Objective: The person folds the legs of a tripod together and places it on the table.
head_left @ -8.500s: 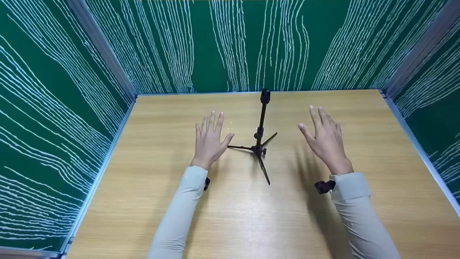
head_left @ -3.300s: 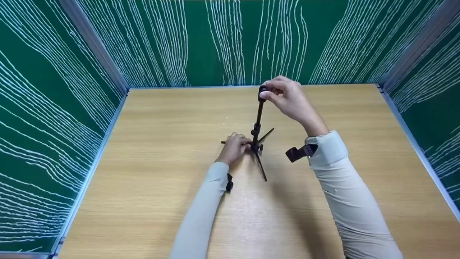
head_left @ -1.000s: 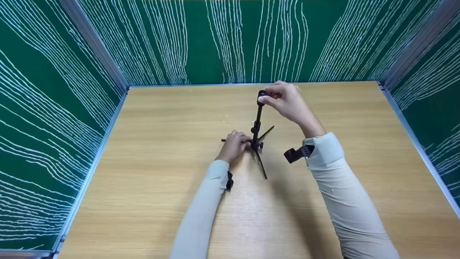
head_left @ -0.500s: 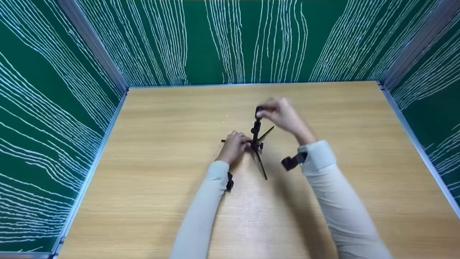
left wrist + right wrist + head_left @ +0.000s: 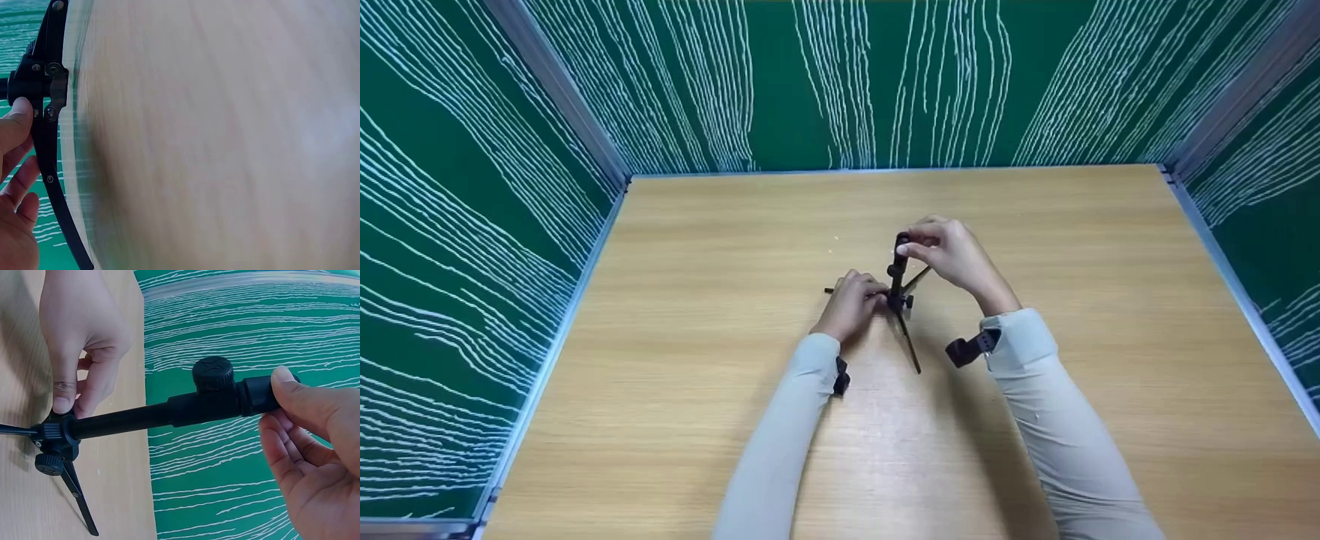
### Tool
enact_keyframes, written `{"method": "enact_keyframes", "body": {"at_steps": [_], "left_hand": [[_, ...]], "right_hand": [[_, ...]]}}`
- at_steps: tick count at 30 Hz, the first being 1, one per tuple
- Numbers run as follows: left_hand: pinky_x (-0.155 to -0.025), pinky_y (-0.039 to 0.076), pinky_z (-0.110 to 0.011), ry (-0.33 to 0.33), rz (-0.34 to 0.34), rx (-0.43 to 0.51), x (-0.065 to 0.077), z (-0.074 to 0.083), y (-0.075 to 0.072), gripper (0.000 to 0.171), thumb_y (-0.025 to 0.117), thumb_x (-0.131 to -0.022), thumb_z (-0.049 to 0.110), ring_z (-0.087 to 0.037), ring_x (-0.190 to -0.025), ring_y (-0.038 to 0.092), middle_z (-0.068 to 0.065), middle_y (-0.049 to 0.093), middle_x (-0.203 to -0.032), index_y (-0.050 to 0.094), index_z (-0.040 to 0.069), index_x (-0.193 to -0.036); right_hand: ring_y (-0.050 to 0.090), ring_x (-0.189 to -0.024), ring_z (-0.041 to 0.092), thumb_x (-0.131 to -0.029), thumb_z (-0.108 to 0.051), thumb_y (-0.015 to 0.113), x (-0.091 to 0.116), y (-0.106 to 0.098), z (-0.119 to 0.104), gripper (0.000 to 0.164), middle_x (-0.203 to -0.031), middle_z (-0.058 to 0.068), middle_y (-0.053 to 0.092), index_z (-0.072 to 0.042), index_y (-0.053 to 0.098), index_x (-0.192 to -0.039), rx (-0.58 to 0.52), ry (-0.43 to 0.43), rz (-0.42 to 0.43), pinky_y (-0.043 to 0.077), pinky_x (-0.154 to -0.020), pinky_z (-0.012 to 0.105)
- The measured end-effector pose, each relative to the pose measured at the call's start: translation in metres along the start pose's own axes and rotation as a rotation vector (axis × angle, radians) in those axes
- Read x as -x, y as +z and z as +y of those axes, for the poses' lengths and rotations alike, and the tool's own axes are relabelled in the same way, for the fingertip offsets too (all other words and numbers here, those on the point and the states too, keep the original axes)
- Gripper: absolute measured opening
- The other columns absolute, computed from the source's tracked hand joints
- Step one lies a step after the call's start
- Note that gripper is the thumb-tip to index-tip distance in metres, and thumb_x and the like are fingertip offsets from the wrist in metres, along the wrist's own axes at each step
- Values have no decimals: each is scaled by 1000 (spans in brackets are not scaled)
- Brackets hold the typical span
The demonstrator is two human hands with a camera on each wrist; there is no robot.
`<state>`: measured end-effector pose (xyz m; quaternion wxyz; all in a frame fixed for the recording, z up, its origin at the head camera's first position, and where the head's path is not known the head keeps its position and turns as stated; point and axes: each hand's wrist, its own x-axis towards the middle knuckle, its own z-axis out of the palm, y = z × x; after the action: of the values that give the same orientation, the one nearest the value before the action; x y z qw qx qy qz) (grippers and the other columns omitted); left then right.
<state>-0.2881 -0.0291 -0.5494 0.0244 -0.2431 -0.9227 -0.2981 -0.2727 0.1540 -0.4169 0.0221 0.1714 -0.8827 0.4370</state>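
A small black tripod stand [image 5: 897, 281] stands upright on the wooden table, its three legs spread. My right hand [image 5: 956, 255] pinches the top piece of its short post between thumb and fingers. In the right wrist view that top piece [image 5: 261, 394] sits right against the collar with the round knob [image 5: 212, 373]. Low on the stand, my left hand [image 5: 851, 304] grips the hub where the legs meet. The left wrist view shows the left thumb pressed on the hub [image 5: 28, 81], with one leg [image 5: 62, 219] curving down past the fingers.
The wooden table [image 5: 697, 390] is bordered at the back and sides by green panels [image 5: 780, 90] with white wavy lines. Metal frame posts [image 5: 566, 90] rise at the corners. Tiny pale specks lie on the table behind the left hand.
Since a second ago my right hand has moved down with the top piece, and the thin upper rod has slid into the lower tube. Earlier both hands were open beside the tall stand.
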Motion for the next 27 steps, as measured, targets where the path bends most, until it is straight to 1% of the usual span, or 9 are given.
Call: {"method": "enact_keyframes", "body": {"at_steps": [5,13,16,20,22,27], "left_hand": [[-89,41,-34,1,2,-5,0,1,1,21,65,-90,15,-20,-97,55,-1,71,-101,73,13,-109],[-90,42,-32,-45,-17,4,0,0,2,24,64,-91,17,-18,-98,53,0,70,-103,71,15,-114],[-90,42,-32,-49,-23,15,0,0,2,24,64,-91,17,-18,-97,53,0,70,-102,71,14,-114],[-90,44,-31,-33,-18,29,0,-1,3,23,65,-90,15,-18,-98,54,-2,70,-102,72,13,-112],[-90,45,-31,-10,-9,33,-1,-2,3,22,65,-90,15,-19,-98,55,-2,70,-103,72,12,-111],[-89,46,-31,35,11,53,-2,-5,4,21,67,-89,15,-21,-98,57,-4,72,-102,73,9,-107]], "right_hand": [[62,-93,27,-88,-13,70,1,0,1,25,-108,17,65,4,70,-107,-21,20,3,52,-84,37],[63,-96,28,-88,-13,70,2,1,2,26,-109,18,65,4,70,-107,-19,10,8,52,-87,39],[63,-96,29,-88,-13,70,2,1,2,28,-110,18,65,4,69,-109,-20,16,5,53,-88,39],[63,-96,29,-87,-14,70,2,1,2,30,-111,18,65,4,69,-110,-22,19,10,52,-88,38],[63,-96,28,-87,-14,70,2,1,2,29,-109,18,65,4,69,-110,-26,15,15,52,-86,36],[64,-93,27,-88,-13,69,3,2,3,26,-106,17,64,4,70,-108,-36,6,20,50,-79,24]]}}
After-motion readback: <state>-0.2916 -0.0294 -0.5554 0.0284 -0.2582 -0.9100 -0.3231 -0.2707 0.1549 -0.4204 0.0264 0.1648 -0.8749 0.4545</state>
